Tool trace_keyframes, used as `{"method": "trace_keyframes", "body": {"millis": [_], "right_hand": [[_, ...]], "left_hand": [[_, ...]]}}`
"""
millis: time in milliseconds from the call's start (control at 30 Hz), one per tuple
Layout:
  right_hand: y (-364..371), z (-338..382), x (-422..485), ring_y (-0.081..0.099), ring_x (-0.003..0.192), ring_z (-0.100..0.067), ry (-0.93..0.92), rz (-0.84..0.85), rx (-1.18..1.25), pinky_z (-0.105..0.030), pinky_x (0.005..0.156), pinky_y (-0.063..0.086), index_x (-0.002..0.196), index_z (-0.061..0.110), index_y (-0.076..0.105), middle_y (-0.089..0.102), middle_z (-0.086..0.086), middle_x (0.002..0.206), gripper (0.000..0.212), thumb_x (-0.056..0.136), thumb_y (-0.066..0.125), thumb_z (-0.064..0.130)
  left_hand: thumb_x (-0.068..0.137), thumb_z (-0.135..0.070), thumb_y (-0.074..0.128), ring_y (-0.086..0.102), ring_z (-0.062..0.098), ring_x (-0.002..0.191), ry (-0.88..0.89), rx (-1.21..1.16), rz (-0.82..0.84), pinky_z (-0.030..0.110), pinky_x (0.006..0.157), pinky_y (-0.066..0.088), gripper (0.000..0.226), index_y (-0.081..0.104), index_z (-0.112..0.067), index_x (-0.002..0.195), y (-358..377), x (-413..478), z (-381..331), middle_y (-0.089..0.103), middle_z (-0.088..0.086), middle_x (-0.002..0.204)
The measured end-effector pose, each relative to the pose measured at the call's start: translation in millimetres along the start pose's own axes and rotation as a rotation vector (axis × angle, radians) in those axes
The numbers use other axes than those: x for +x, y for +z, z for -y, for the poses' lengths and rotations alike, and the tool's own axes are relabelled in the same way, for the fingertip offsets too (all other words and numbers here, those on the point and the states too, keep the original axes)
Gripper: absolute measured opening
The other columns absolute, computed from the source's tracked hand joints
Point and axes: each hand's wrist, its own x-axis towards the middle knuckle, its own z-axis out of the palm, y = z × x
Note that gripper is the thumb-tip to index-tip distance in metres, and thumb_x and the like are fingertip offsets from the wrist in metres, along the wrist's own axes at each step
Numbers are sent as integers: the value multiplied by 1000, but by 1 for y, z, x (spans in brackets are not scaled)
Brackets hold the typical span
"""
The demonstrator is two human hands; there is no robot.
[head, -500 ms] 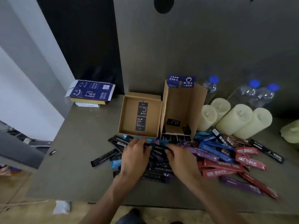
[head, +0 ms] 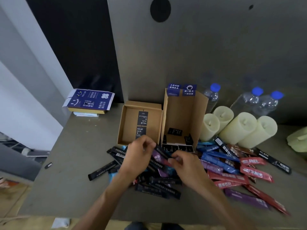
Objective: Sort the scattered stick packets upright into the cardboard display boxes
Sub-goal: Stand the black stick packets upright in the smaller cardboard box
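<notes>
Stick packets in black, blue, red and purple lie scattered in a pile (head: 216, 165) across the grey table. Two open cardboard display boxes stand behind it: a low one (head: 131, 123) on the left and a taller one (head: 182, 113) on the right. My left hand (head: 139, 155) and my right hand (head: 184, 163) are raised just over the pile's middle, in front of the boxes. Between them they pinch a black stick packet (head: 162, 151), held at a slant, the left fingers on its upper end and the right fingers on its lower end.
Several cream pillar candles (head: 239, 128) lie right of the tall box, with three blue-capped water bottles (head: 255, 100) behind them. A stack of flat blue printed boxes (head: 89, 102) sits at the back left corner. A grey panel rises behind the table.
Both hands have lifted off the pile and come closer together, now holding a black packet between them.
</notes>
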Motion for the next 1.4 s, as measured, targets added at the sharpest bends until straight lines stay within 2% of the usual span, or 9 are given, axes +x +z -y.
{"method": "trace_keyframes", "body": {"millis": [167, 333, 467, 600, 733, 967, 1067, 1200, 1400], "right_hand": [[-20, 15, 8, 49, 55, -4, -36, 180, 241, -20, 53, 35, 86, 28, 69, 63, -1, 69, 15, 97, 61, 34], [-25, 18, 12, 51, 58, 3, -5, 320, 414, -12, 56, 38, 86, 23, 73, 61, 11, 66, 16, 96, 64, 30], [-22, 26, 17, 49, 51, 2, 45, 401, 483, -14, 55, 37, 89, 19, 74, 56, 14, 53, 14, 97, 64, 25], [-5, 39, 22, 56, 53, -1, 70, 324, 464, -13, 52, 42, 90, 17, 73, 62, 6, 62, 15, 98, 61, 21], [30, 66, 40, 65, 60, 0, 43, 172, 388, -12, 55, 47, 88, 20, 65, 68, 3, 78, 12, 99, 60, 18], [77, 112, 119, 70, 80, -14, 131, 63, 243, -29, 72, 61, 88, 21, 59, 68, -4, 95, 12, 97, 60, 12], [89, 119, 137, 73, 73, -17, 220, 117, 253, -27, 61, 62, 103, 9, 65, 71, -11, 93, 9, 98, 58, 8], [97, 121, 143, 70, 62, -13, 224, 154, 193, -20, 50, 55, 94, 7, 68, 72, -10, 84, 10, 97, 59, 8], [102, 118, 148, 71, 78, -17, 214, 99, 73, -26, 69, 59, 90, 9, 71, 72, -6, 87, 4, 91, 68, 11]], "left_hand": [[97, -18, 61, 65, 3, 67, -83, -211, -127, 12, 63, 50, 13, 66, -17, 85, -8, 9, -31, 69, -2, 75], [96, -17, 61, 70, 12, 74, -139, -300, -170, 28, 75, 59, 11, 69, -12, 89, -11, 7, -37, 72, 1, 81], [96, -16, 62, 70, 9, 73, -124, -267, -168, 22, 70, 57, 11, 69, -15, 87, -22, 8, -38, 72, 2, 81], [97, -19, 61, 70, 5, 71, -124, -246, -163, 16, 64, 53, 12, 68, -18, 87, -40, 14, -27, 72, -1, 80], [97, -17, 56, 67, 7, 85, -189, -81, -366, 29, 77, 55, 14, 66, -25, 96, -75, 27, 18, 69, -10, 90], [93, 6, 50, 71, 21, 96, -270, -205, -36, 48, 97, 53, 31, 73, -12, 105, -93, 52, 79, 75, 3, 100], [93, 9, 49, 73, 25, 93, -263, -342, 33, 52, 94, 54, 37, 74, -15, 102, -90, 51, 88, 77, 5, 97], [92, 10, 49, 74, 22, 93, -247, -392, 58, 50, 95, 54, 39, 75, -19, 99, -92, 50, 92, 78, 3, 96], [92, 12, 49, 72, 20, 96, -229, -382, 58, 40, 92, 57, 42, 74, -21, 99, -93, 50, 93, 77, 0, 98]]}}
